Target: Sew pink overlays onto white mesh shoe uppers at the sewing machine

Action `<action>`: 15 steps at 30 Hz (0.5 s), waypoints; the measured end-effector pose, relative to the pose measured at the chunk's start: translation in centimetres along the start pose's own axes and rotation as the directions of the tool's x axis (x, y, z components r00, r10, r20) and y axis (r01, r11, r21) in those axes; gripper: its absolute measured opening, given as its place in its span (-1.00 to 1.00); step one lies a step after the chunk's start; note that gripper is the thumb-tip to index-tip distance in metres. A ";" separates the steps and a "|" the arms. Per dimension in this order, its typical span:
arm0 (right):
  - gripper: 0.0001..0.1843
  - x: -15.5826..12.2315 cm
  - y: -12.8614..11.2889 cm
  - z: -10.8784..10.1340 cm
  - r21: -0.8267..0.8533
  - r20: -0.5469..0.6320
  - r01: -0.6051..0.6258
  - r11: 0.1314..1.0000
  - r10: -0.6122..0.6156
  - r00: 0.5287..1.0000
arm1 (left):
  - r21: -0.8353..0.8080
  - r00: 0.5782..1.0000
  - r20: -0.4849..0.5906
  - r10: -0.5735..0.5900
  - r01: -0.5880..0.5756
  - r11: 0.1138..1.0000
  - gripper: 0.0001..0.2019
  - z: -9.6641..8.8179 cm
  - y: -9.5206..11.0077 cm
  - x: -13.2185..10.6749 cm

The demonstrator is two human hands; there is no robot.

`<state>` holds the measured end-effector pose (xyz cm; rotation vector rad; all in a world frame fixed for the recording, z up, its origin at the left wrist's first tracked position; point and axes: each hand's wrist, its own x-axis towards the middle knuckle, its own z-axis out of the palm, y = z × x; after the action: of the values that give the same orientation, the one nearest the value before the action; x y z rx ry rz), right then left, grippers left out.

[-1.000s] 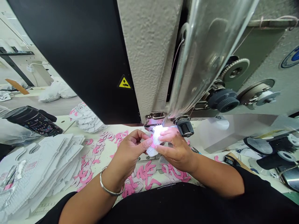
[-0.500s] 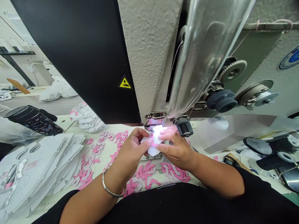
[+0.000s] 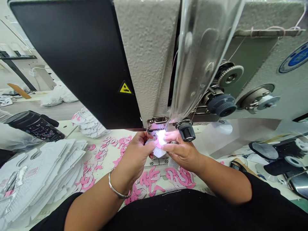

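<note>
Under the sewing machine [image 3: 149,57], right by its metal foot [image 3: 157,123], I see a small white mesh piece [image 3: 158,151] with a bit of pink on it. A bright light shines on it. Its long side runs toward me, and its far end sits just under the foot.

The left hand [image 3: 137,154] and the right hand [image 3: 180,154] are close together, and both pinch the piece from each side. A silver bangle [image 3: 119,187] sits on the left wrist.

The big machine fills the top of my view and blocks the way up. A clear guard [image 3: 204,54] hangs beside the foot, and a black knob [image 3: 186,131] sits just to its right, near the right hand.

On the bench [image 3: 68,124], pink scraps [image 3: 102,154] lie to the left of the hands, and more pink scraps [image 3: 180,178] lie near me. Past them is a tall stack of white mesh pieces [image 3: 40,173]. A black bottle [image 3: 35,130] lies on its side by the far edge. To the right, a see-through sheet [image 3: 235,134] leaves some room before the black spools [image 3: 276,158].
</note>
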<state>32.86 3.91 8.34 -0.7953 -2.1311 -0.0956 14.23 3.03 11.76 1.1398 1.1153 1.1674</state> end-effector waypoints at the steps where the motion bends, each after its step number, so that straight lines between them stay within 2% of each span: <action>1: -0.74 0.0 0.1 0.0 0.006 0.001 0.000 1.000 0.000 1.000 | -0.002 1.000 -0.008 -0.004 0.004 1.000 -0.84 0.0 0.0 0.0; 9: -0.76 0.0 0.1 -0.2 0.027 -0.002 -0.010 1.000 0.010 1.000 | 0.004 0.999 -0.042 -0.019 0.020 1.000 -0.81 0.5 0.4 -0.1; 15: -0.76 0.0 0.2 -0.3 0.045 -0.047 0.019 0.999 -0.017 0.999 | 0.003 0.999 -0.026 -0.031 0.031 1.000 -0.78 0.7 0.6 -0.2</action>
<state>33.15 4.02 8.49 -0.7407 -2.0889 -0.0739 14.86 2.82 12.42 1.1091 1.1513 1.1600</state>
